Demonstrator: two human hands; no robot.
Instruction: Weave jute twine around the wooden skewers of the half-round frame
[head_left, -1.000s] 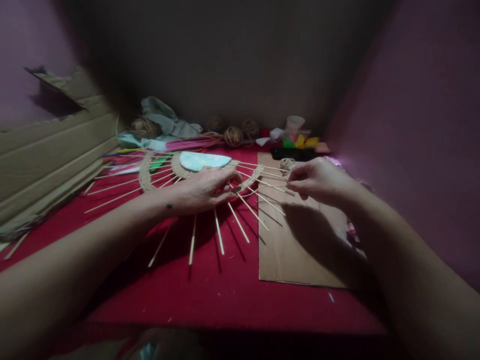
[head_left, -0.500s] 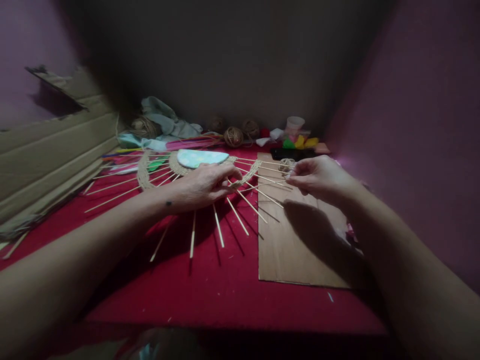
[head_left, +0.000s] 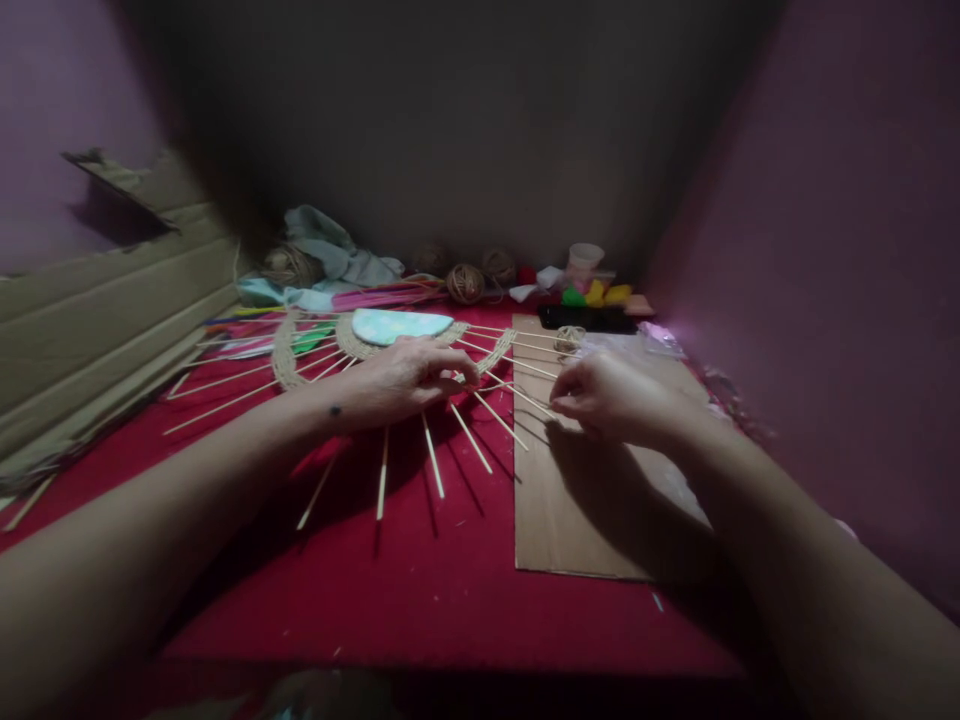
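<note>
Thin sticks fan out from a half-round centre piece with a pale blue top [head_left: 401,325]. Twine is woven around the sticks in an inner band and an outer band [head_left: 285,350]. My left hand [head_left: 420,372] rests over the front of the weaving, thumb and fingers closed on the outer woven band where the twine leaves it. At the right, my right hand [head_left: 592,393] pinches the strand of twine [head_left: 514,385], close to the tips of the right-hand sticks. The exact spot of that pinch is small and partly hidden.
A cardboard sheet [head_left: 574,540] lies on the red table [head_left: 450,610] under my right hand. Twine balls [head_left: 465,283], cloth [head_left: 337,248], a cup [head_left: 585,262] and a black phone-like object [head_left: 585,318] line the back. Folded cardboard [head_left: 112,330] stands at the left.
My right hand has moved left and toward me with the twine, which now hangs slacker. My left hand stays nearly in place on the weaving. The view has shifted slightly.
</note>
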